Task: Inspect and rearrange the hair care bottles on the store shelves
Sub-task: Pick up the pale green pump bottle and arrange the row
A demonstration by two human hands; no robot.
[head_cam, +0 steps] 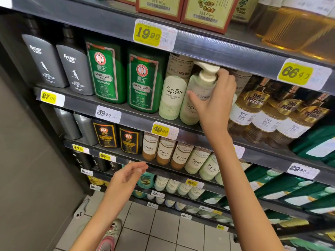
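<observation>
Pump bottle [199, 86] in right hand [215, 102]

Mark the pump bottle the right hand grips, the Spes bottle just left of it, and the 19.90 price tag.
pump bottle [202, 84]: head view, upper body below the pump.
Spes bottle [173, 96]: head view, pale green front label.
19.90 price tag [147, 34]: head view, yellow field with digits.

Dark grey shelves [226, 51] run in tiers across the frame; a plain grey panel [27, 160] fills the lower left; pale square floor tiles [163, 232] with dark grout show at bottom centre.
</observation>
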